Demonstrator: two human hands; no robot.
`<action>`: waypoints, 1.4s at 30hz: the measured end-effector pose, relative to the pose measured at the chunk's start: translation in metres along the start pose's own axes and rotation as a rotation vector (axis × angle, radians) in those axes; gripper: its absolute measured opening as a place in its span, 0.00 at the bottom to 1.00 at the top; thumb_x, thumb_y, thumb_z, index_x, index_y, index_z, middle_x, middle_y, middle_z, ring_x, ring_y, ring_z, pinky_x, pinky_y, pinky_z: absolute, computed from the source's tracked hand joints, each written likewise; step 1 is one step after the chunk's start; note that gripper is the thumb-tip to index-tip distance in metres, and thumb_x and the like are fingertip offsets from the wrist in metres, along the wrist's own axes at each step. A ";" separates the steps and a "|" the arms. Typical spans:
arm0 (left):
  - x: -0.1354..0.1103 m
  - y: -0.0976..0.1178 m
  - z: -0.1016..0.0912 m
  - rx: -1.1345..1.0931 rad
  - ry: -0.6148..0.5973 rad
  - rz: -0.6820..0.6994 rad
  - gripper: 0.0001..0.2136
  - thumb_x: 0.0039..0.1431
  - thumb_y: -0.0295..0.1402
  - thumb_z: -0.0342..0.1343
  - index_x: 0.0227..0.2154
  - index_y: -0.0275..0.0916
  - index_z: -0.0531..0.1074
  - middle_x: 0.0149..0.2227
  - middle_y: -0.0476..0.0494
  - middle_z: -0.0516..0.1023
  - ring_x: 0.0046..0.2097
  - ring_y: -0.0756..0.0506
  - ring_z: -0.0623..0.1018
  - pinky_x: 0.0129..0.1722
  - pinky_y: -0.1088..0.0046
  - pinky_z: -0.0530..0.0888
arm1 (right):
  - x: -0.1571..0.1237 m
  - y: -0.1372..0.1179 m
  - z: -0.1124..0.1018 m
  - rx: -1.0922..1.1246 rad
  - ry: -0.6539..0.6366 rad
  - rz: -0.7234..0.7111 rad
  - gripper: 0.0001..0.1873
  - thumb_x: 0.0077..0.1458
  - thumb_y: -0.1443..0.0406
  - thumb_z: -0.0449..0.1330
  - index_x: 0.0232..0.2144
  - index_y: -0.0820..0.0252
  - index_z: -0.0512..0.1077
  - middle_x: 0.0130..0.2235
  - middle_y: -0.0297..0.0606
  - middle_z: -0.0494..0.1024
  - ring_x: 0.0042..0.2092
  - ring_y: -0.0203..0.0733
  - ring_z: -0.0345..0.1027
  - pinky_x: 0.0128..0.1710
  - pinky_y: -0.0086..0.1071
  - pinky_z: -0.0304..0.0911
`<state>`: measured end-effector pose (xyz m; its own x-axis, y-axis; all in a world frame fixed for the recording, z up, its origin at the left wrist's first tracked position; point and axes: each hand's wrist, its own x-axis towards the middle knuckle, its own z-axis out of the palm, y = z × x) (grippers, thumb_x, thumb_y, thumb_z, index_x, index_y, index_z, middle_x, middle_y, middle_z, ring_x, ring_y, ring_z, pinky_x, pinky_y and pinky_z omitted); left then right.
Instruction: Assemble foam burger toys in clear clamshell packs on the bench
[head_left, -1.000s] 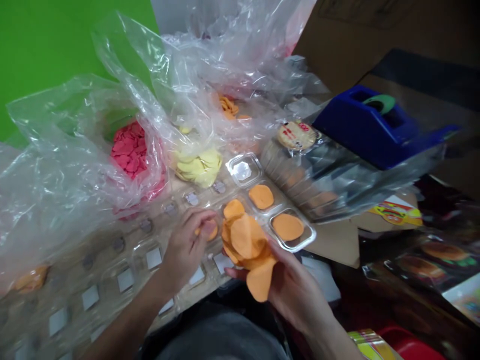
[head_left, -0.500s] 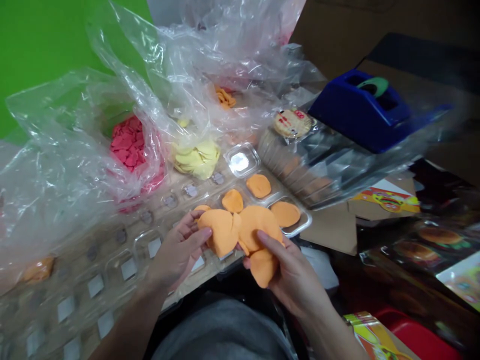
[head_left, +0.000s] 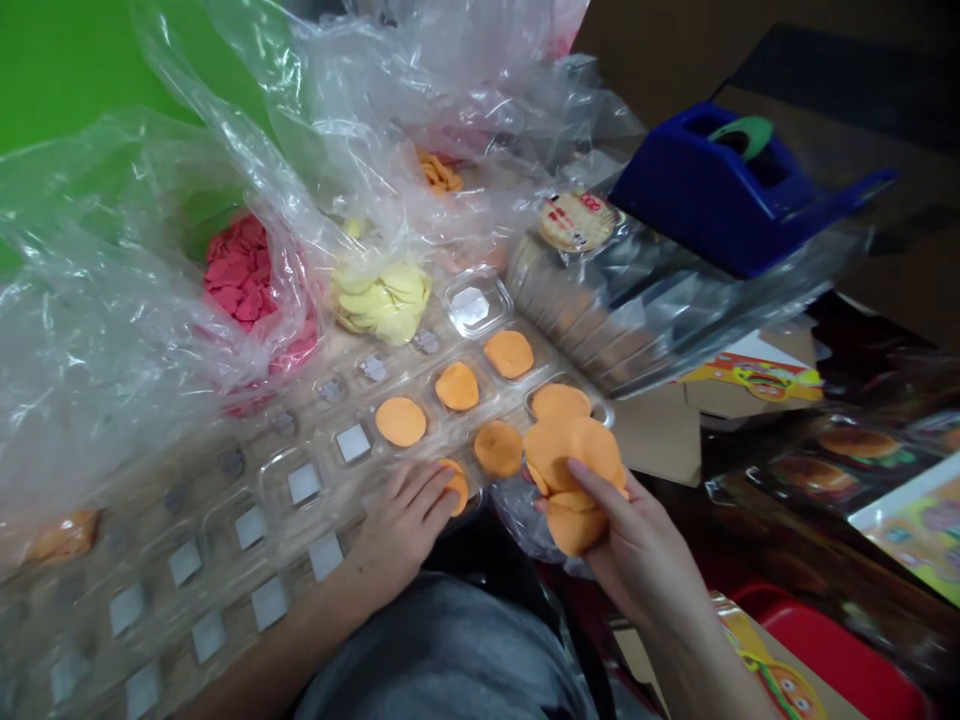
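Observation:
My left hand is at the near edge of the clear plastic tray. Its fingers are pressed together over an orange disc at a front compartment; the thumb is hidden. Off the tray's right end, my right hand grips several soft, flat orange discs, thumb on top. Single discs lie in other compartments, such as one disc in the second row and another disc between my hands. Elsewhere, compartments hold small white squares.
Behind the tray, clear plastic bags hold pink pieces and pale yellow pieces. A blue tape dispenser sits at the back right on stacked clear trays, beside a tape roll. Printed burger cards and a red object lie to the right.
My hands have moved apart, the left down to the front compartment with a disc, the right rightward with the others. More discs in the tray are now uncovered.

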<state>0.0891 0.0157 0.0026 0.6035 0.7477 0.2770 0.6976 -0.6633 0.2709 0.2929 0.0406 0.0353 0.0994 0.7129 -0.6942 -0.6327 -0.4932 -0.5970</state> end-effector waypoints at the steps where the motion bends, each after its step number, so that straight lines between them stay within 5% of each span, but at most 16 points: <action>1: -0.002 0.002 -0.002 0.031 -0.029 -0.017 0.12 0.61 0.23 0.44 0.45 0.30 0.68 0.47 0.33 0.76 0.50 0.41 0.73 0.54 0.56 0.63 | 0.000 0.001 -0.001 0.000 -0.002 0.003 0.27 0.29 0.64 0.74 0.35 0.61 0.71 0.32 0.35 0.80 0.21 0.35 0.71 0.18 0.24 0.70; 6: -0.015 0.008 -0.015 0.041 -0.075 0.006 0.13 0.61 0.35 0.49 0.45 0.34 0.68 0.42 0.40 0.77 0.46 0.43 0.74 0.56 0.57 0.61 | 0.003 0.001 -0.004 0.004 -0.030 0.008 0.27 0.31 0.64 0.74 0.37 0.61 0.71 0.28 0.34 0.80 0.22 0.36 0.72 0.20 0.25 0.71; 11: -0.019 0.007 -0.002 0.208 -0.090 -0.012 0.09 0.61 0.28 0.49 0.41 0.32 0.70 0.31 0.44 0.76 0.35 0.45 0.75 0.48 0.61 0.67 | 0.002 0.004 0.005 0.024 -0.064 0.029 0.23 0.31 0.65 0.74 0.34 0.61 0.72 0.35 0.36 0.81 0.23 0.34 0.72 0.22 0.24 0.71; 17: -0.016 0.010 0.006 0.222 -0.107 -0.124 0.10 0.61 0.33 0.49 0.36 0.31 0.72 0.33 0.38 0.76 0.38 0.40 0.75 0.47 0.54 0.68 | 0.003 0.009 0.011 -0.001 -0.160 0.060 0.19 0.38 0.65 0.71 0.36 0.59 0.73 0.30 0.34 0.80 0.25 0.36 0.74 0.24 0.24 0.70; 21: -0.008 0.009 -0.009 -0.003 -0.009 -0.239 0.08 0.62 0.32 0.47 0.36 0.36 0.70 0.38 0.39 0.76 0.43 0.41 0.75 0.51 0.52 0.65 | -0.001 0.008 0.017 0.010 -0.213 0.107 0.21 0.38 0.58 0.71 0.36 0.58 0.74 0.35 0.38 0.81 0.28 0.41 0.75 0.23 0.28 0.70; 27: 0.026 0.010 -0.044 -0.418 0.189 -0.617 0.16 0.59 0.33 0.52 0.50 0.41 0.63 0.46 0.41 0.72 0.46 0.46 0.74 0.43 0.69 0.73 | -0.021 0.013 0.034 0.020 -0.410 0.289 0.21 0.42 0.51 0.66 0.36 0.59 0.77 0.35 0.40 0.81 0.30 0.46 0.76 0.26 0.33 0.70; 32: 0.032 0.008 -0.055 -0.549 0.401 -0.629 0.03 0.55 0.28 0.56 0.31 0.40 0.68 0.38 0.47 0.75 0.43 0.48 0.75 0.45 0.71 0.71 | -0.027 0.021 0.048 -0.008 -0.455 0.334 0.20 0.45 0.52 0.64 0.35 0.61 0.76 0.33 0.40 0.81 0.24 0.42 0.73 0.24 0.32 0.70; 36: 0.016 0.003 -0.061 -0.815 0.369 -0.873 0.03 0.57 0.31 0.54 0.34 0.41 0.67 0.33 0.49 0.76 0.35 0.49 0.77 0.34 0.75 0.74 | -0.027 0.031 0.054 -0.040 -0.484 0.365 0.21 0.46 0.53 0.63 0.38 0.62 0.75 0.25 0.38 0.79 0.19 0.39 0.70 0.17 0.29 0.66; 38: 0.007 0.003 -0.065 -0.643 0.382 -0.843 0.07 0.57 0.32 0.55 0.39 0.43 0.69 0.35 0.48 0.76 0.38 0.48 0.77 0.38 0.73 0.74 | -0.028 0.036 0.055 -0.089 -0.466 0.333 0.20 0.49 0.51 0.61 0.37 0.61 0.75 0.23 0.36 0.78 0.18 0.38 0.69 0.16 0.27 0.64; 42: -0.004 0.005 -0.067 -0.381 0.295 -0.562 0.14 0.54 0.34 0.58 0.45 0.45 0.70 0.46 0.44 0.74 0.49 0.44 0.73 0.50 0.67 0.71 | -0.034 0.043 0.056 -0.204 -0.516 0.186 0.15 0.52 0.55 0.60 0.38 0.57 0.74 0.25 0.32 0.78 0.23 0.36 0.72 0.23 0.26 0.67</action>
<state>0.0642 0.0072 0.0643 0.0291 0.9742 0.2238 0.6559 -0.1876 0.7312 0.2193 0.0228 0.0559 -0.4190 0.7303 -0.5396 -0.4380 -0.6831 -0.5844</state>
